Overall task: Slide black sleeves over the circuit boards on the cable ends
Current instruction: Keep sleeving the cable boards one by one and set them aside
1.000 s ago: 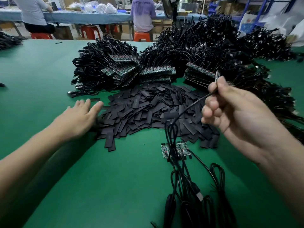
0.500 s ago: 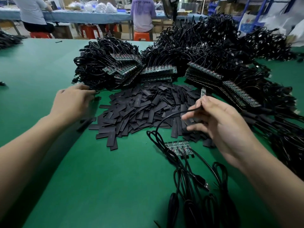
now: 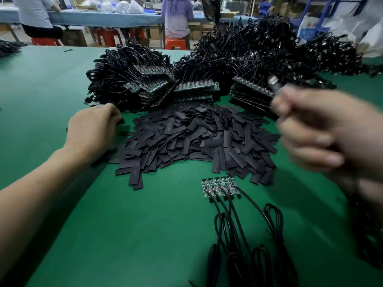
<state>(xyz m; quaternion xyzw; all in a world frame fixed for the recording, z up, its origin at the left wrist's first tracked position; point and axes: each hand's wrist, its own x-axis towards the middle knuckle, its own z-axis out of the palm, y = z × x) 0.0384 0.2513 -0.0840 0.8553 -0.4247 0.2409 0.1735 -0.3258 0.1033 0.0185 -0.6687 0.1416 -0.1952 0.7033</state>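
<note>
Right hand, blurred, gripped cable end at right; left hand curled at sleeve pile edge, hold unclear; boards below.

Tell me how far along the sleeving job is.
Done: nothing visibly sleeved; the five boards in front lie bare. In hand: the right hand grips a blurred cable end; the left hand is at the sleeve pile, its grip unclear. Left: those boards plus the board stacks behind.
</note>
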